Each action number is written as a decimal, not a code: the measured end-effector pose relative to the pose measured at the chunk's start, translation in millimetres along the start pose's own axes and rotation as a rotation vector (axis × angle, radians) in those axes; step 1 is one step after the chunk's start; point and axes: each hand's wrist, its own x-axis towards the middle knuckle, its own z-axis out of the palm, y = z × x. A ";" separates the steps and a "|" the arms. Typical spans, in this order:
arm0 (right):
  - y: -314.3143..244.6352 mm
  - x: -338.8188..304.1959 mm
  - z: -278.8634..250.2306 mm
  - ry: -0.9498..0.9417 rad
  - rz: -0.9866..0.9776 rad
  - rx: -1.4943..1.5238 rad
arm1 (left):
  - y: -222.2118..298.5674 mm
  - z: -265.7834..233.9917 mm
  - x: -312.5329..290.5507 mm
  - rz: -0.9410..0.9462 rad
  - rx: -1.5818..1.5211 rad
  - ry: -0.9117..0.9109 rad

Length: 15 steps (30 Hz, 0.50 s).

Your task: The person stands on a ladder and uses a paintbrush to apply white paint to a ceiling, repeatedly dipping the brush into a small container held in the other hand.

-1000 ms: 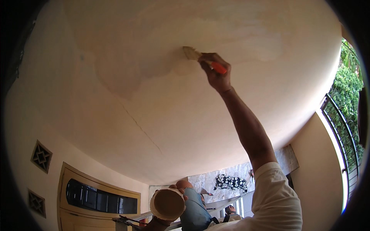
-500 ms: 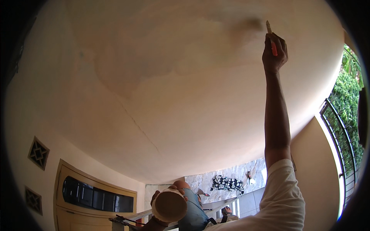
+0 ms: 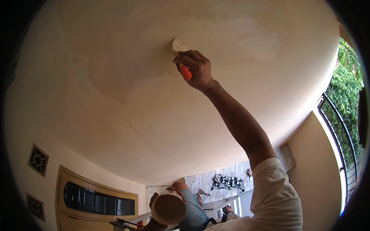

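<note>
Steadily, right fingers [image 3: 186,60] curl tight around one brush [image 3: 179,45], left fingers [image 3: 154,198] around one tub [image 3: 168,211].

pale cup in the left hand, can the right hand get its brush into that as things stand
Probably yes, if lowered: the cup's mouth looks uncovered, with the left hand gripping its outside. The right hand is raised with the brush, so distance seems the main obstacle.
</note>
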 end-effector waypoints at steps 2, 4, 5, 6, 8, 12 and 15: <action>-1.8 11.7 -8.7 0.074 0.141 0.287 | 1.2 -1.4 -1.8 0.006 -0.014 0.002; 2.0 27.5 -26.5 0.112 0.347 0.546 | 0.6 -5.2 -6.3 0.009 -0.053 0.007; 14.3 35.8 -34.4 0.174 0.423 0.609 | -0.2 -4.9 -7.3 0.009 -0.060 -0.003; 40.5 42.1 -46.3 0.269 0.453 0.654 | -1.1 -2.4 -3.8 -0.005 -0.067 -0.019; 84.5 52.1 -77.9 0.348 0.529 0.542 | -4.1 -0.3 -1.1 -0.019 -0.097 -0.041; 94.0 71.3 -109.3 0.575 0.460 0.166 | -6.4 5.9 -2.2 -0.001 -0.158 -0.048; 97.8 74.9 -104.3 0.498 0.086 -0.370 | -4.7 1.4 3.6 -0.035 -0.155 -0.030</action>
